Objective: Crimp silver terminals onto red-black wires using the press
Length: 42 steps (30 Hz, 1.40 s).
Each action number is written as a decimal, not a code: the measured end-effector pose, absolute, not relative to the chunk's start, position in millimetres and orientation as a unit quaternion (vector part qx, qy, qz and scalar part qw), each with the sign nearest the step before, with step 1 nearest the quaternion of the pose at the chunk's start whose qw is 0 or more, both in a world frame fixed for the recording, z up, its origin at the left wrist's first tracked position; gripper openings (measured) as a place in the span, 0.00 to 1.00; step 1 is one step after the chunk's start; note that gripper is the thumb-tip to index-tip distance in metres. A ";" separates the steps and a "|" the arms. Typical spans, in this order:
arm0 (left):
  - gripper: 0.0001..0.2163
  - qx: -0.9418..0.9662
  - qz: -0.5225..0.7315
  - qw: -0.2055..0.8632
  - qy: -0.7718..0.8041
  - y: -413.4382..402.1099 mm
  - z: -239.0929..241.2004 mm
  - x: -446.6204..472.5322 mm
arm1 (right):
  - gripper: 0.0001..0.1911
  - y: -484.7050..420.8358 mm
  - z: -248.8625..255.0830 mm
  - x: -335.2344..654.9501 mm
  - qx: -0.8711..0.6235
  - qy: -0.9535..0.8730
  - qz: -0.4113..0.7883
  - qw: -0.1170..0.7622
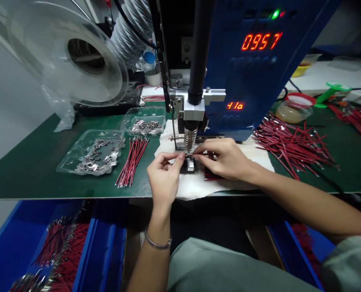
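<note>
My left hand (165, 174) pinches something small at the fixture (190, 164) under the soldering machine's spring-wrapped tip (190, 140); the fingertips hide what it is. From the other side, my right hand (225, 158) is closed on a thin red and black wire (210, 154), whose end points to the fixture. More red wires (212, 175) lie beneath the right hand on a white cloth (189, 187). Left of my hands is a bundle of red and black wires (133, 162) with metal ends. Two clear plastic trays (67, 162) hold small metal connectors (98, 156).
The blue machine body (247, 81) with lit red digits rises close behind my hands. A loose pile of red wires (292, 142) lies at right. A large clear reel (55, 52) overhangs the left. Blue bins (103, 247) with wires sit below the green table edge (31, 190).
</note>
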<state>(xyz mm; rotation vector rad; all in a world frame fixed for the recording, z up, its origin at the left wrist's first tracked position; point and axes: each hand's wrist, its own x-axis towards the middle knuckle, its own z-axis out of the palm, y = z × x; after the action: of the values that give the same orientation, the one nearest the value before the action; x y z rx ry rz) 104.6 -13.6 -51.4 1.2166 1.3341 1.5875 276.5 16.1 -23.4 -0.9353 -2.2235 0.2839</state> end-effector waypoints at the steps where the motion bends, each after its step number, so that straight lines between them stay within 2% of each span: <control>1: 0.10 0.472 0.616 0.360 0.518 -13.8 -51.3 104.8 | 0.06 16.4 -23.4 276.9 -0.357 -0.859 0.110 0.349; 6: 0.10 0.473 0.609 0.361 0.525 -14.1 -52.1 104.9 | 0.08 18.0 -23.0 279.2 -0.343 -0.873 0.098 0.332; 12: 0.11 0.474 0.607 0.359 0.527 -15.0 -52.8 104.2 | 0.10 21.4 -18.8 283.0 -0.301 -0.913 0.077 0.265; 42: 0.14 0.448 0.593 0.377 0.553 -15.0 -46.9 107.2 | 0.10 24.9 -20.5 287.0 -0.287 -0.923 0.021 0.255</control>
<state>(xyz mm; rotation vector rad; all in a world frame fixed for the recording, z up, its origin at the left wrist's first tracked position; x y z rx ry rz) 107.2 -15.0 -46.9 1.1455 1.4137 1.5157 287.0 24.9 -20.5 -0.7783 -2.5077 0.0581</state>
